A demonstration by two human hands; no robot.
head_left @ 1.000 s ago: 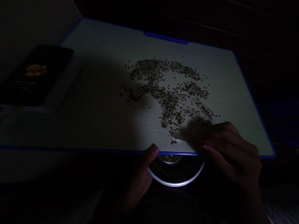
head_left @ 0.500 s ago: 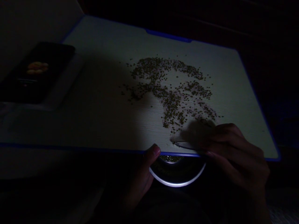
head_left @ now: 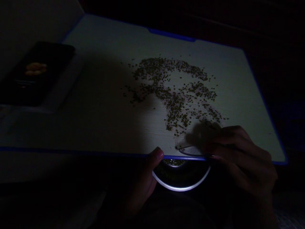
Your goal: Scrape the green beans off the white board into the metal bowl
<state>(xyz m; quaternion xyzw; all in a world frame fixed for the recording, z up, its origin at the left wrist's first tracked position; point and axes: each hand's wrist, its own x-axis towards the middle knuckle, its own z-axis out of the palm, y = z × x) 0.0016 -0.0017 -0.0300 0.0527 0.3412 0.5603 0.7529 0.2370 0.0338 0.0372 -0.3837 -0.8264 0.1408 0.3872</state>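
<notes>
Small greenish-brown seeds lie scattered in a loose patch on a pale board with a blue rim. My right hand rests on the board's near edge, fingers closed on a thin flat curved piece that touches the nearest seeds. Just below the edge, my left hand grips a round metal bowl with seeds inside, its thumb up against the board's rim.
A dark rectangular object with a small orange-lit spot lies on the left of the board. The surroundings are very dark; only the board's middle and right are lit.
My right hand and the thin piece have slid a little toward the near edge. The left hand and bowl have stayed put.
</notes>
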